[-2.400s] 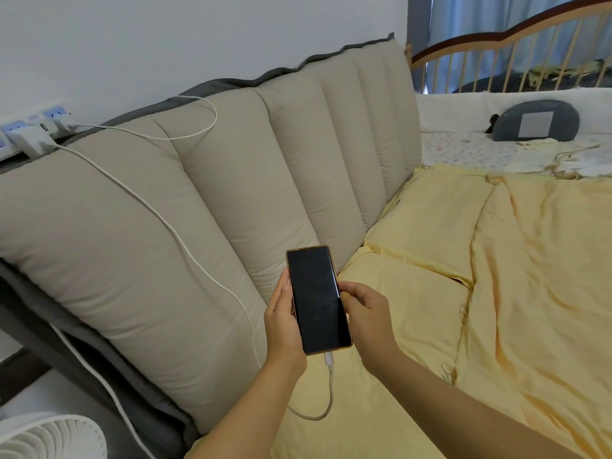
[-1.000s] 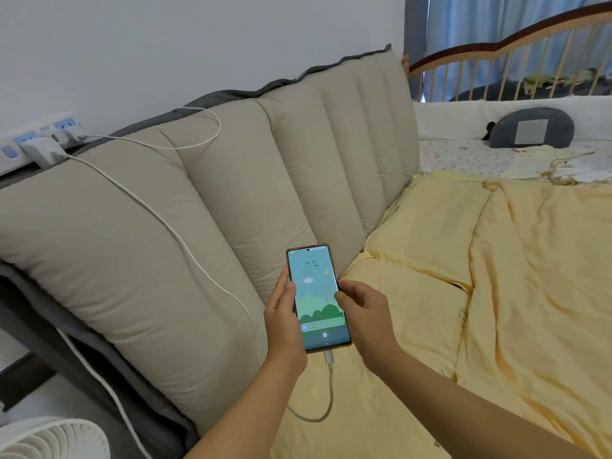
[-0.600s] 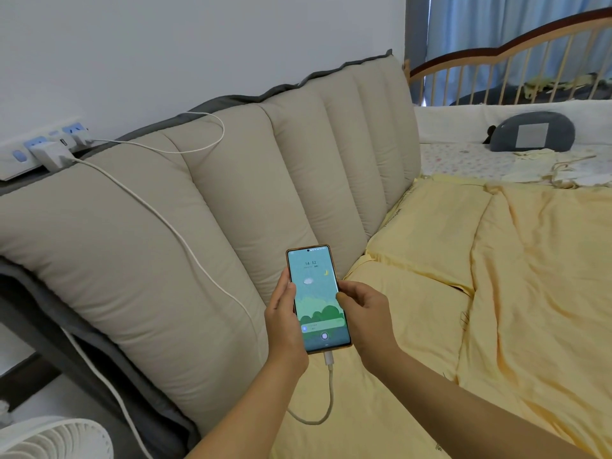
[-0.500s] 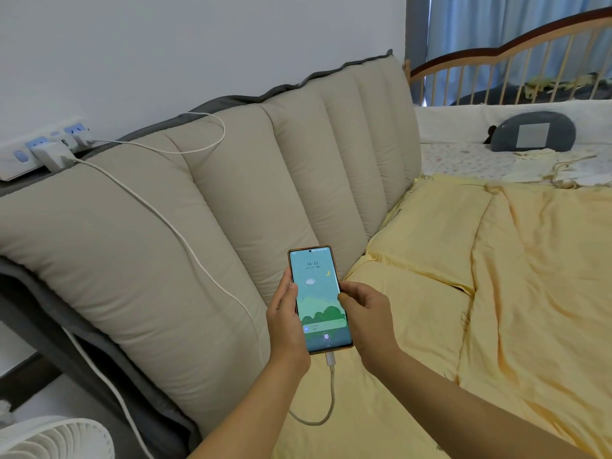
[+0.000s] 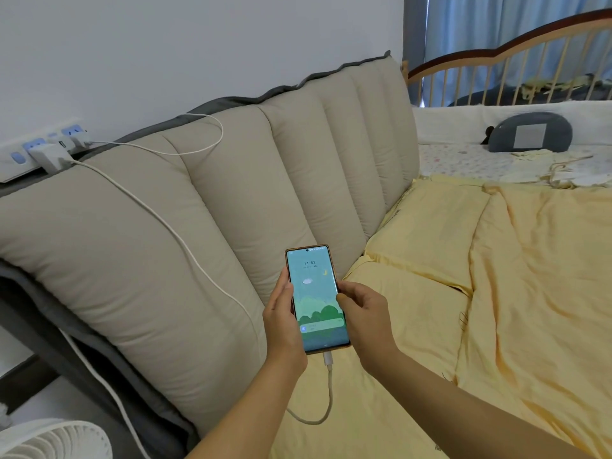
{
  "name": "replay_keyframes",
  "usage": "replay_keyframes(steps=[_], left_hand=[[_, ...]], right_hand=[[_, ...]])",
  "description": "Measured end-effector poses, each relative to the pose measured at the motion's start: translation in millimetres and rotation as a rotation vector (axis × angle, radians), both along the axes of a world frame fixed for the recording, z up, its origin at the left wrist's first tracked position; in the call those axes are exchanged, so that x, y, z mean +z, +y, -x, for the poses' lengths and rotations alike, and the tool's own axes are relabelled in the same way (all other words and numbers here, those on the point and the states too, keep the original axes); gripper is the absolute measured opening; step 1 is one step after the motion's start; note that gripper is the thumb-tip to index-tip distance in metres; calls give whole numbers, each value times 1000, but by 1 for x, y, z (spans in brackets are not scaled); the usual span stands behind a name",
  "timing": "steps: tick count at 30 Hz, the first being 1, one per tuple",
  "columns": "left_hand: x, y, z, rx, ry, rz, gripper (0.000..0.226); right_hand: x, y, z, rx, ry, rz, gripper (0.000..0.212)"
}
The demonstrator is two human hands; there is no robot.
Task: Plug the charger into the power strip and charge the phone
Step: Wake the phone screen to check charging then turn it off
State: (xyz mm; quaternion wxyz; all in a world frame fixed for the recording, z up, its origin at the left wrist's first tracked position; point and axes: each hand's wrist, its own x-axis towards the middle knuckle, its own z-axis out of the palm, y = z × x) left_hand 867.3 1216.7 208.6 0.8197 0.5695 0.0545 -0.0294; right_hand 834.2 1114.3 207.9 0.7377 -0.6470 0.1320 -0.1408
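White cable [image 5: 172, 226] runs from the charger [image 5: 49, 156], which sits plugged into the power strip [image 5: 20, 157] at the upper left of the frame, down across the beige headboard cushion [image 5: 205, 207] and loops under the phone [image 5: 316, 298] into its bottom port. The phone is at the lower centre of the frame, held upright above the yellow sheet [image 5: 414, 293]. Its screen is lit, showing a lock screen with the time 14 52, a cloud, a moon and green hills. Its edge has a copper tint.

The left hand [image 5: 284, 323] grasps the phone along its left side, thumb on the edge. The right hand [image 5: 362, 318] grips the right side, thumb resting at the screen's edge.

A second white plug [image 5: 79, 140] with its own cable [image 5: 185, 147] sits beside the charger in the strip. A yellow blanket [image 5: 536, 276] lies rumpled at the right. At the upper right is a wooden crib rail [image 5: 496, 61] with a grey pillow [image 5: 530, 132] below it. A white fan [image 5: 56, 440] shows at the lower left corner.
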Motion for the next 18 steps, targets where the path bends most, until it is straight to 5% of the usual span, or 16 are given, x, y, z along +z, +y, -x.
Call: replay_keyframes(steps=[18], left_hand=[[-8,-3,0,-101,-34,-84,40]], right_hand=[[-10,-8,-1,26,-14,128,28]])
